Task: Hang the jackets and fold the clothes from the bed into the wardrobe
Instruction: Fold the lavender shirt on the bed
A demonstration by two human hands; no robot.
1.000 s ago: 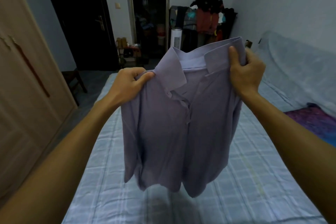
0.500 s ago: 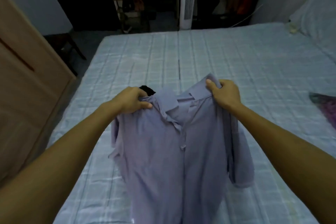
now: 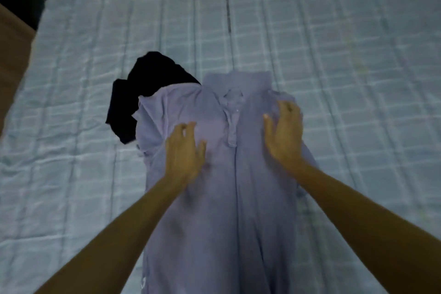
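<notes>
Head view, dim light, hands motion-blurred. Lilac collared shirt (image 3: 226, 210) lies front-up on the bed (image 3: 334, 55), collar (image 3: 238, 81) at the far end, button placket (image 3: 231, 126) running down the middle toward the person. The lower part of the shirt runs off the bottom edge of the frame, so the hem is out of sight. Left hand (image 3: 185, 153) is over the chest panel left of the placket; fingers spread and a little bent, holding no cloth. Right hand (image 3: 284, 133) is over the chest panel right of the placket; fingers likewise loose and splayed, thumb pointing inward, nothing grasped. Whether the palms press the fabric or sit just above it cannot be told through the blur. The sleeve on the left is bunched at the shirt's edge, its outline hard to make out; the sleeve on the right is mostly hidden behind the right wrist and forearm. A black garment (image 3: 148, 83) lies crumpled at the far left of the shirt, its near edge tucked under the shoulder; what kind of garment it is cannot be made out. A brown panel (image 3: 12, 55) is cut off by the left edge of the frame.
</notes>
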